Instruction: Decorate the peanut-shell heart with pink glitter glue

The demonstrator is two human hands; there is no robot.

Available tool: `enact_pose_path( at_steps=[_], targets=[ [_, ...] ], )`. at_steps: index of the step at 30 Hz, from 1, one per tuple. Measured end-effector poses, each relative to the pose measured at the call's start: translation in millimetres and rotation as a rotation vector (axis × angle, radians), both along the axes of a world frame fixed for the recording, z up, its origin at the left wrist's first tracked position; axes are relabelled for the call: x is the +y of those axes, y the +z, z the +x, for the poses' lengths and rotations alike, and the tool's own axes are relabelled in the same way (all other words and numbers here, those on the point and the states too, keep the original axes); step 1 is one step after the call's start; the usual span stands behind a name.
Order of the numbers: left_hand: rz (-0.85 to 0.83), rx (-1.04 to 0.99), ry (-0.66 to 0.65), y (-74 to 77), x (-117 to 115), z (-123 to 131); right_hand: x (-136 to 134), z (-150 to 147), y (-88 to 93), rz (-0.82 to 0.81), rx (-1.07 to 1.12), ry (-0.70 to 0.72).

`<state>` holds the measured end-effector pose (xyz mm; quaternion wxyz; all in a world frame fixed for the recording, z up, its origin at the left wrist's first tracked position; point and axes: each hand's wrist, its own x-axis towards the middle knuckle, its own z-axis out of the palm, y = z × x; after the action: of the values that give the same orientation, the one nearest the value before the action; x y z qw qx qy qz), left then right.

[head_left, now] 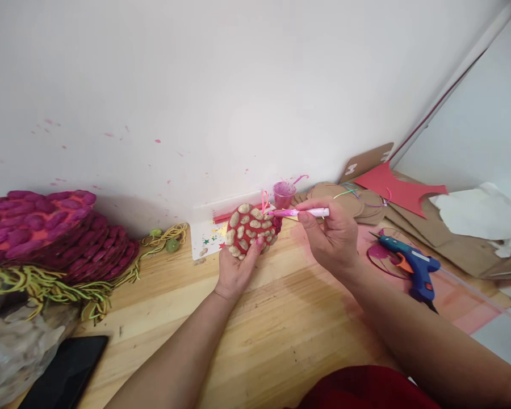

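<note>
Far left, pushed back against the wall (238, 85): a stack of magenta padded pieces (46, 227), a tangle of yellow-green cords (59, 287) spilling off its front, probably shoved aside to leave the middle free. Below, at the near corner: a crumpled plastic bag (8, 352) and a black phone (63, 375), flat and dark, well apart from the work.

Farther along by the wall: a small green bead (172, 245) and a sticker sheet (206, 238), flat on the wooden table (259, 329), just behind the left hand (236, 267).

Left hand: palm up, fingers curled under a red disc (251, 230) studded with peanut shells, thumb pressed on its lower edge. Disc lifted off the table and tilted face-up toward the camera, likely to offer its upper edge to the tool.

Just right, tip touching the disc's upper right edge: a pen (300, 212), pink at the tip, white along the barrel.

Right hand (332, 238): fingers pinched narrow round that barrel, pencil-fashion, wrist clear of the table, seemingly for fine control.

Behind the pen, near the wall: a pink cup (283, 195), within easy reach.

Farther right: cardboard circles (357, 201), then a blue glue gun (411, 264) laid down near the right wrist, close at hand. Beyond: red paper (392, 184) and white paper (481, 216), out of the way.
</note>
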<state>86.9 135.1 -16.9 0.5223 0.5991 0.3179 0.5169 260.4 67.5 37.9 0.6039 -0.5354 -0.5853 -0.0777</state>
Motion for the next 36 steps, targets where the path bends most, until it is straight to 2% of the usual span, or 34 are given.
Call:
enact_pose_path(
  at_steps=[5, 10, 17, 23, 29, 36],
  targets=[
    [-0.004, 0.010, -0.027, 0.1, -1.8, 0.7, -1.5, -1.8, -1.4, -0.010, 0.004, 0.047],
    [-0.032, -0.026, -0.031, 1.2, -4.1, 2.1, 2.2, 6.3, -2.1, -0.022, 0.035, 0.009],
    [0.059, 0.050, -0.014, -0.1, -1.3, -1.6, -1.0, 4.7, -0.4, -0.015, 0.010, 0.065],
    [0.029, 0.028, 0.005, -0.6, -1.0, -1.4, 0.5, 8.1, 0.1, -0.005, 0.002, 0.002],
    [0.092, 0.073, -0.004, -4.4, -0.1, -1.9, 2.6, 9.6, -2.1, -0.001, 0.029, 0.053],
    [0.086, 0.060, 0.004, -6.6, 1.0, -1.5, 3.0, 9.3, -0.6, 0.019, 0.071, 0.062]
  ],
)
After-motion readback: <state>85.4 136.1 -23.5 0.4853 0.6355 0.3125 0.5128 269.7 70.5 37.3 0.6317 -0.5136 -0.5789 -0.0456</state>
